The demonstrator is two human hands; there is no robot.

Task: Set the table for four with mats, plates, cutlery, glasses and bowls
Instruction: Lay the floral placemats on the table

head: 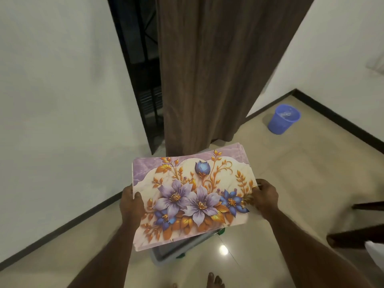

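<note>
over tiled floor (291, 183), hands grip mats' (193, 196) edges.

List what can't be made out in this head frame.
- Mat count: floral mats, held by left hand and right hand, overlap; lower ones hidden.
- Container contents: covered by the mats.
- Dark furniture: cut by right edge.
- Dining table: not in view.

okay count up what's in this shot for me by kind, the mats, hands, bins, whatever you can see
Hands: 2, left hand and right hand
Floral mat stacks: 1, the mats; mat count unclear
Blue bins: 1, blue bin
Grey boxes: 1, grey box
Total: 5
</note>
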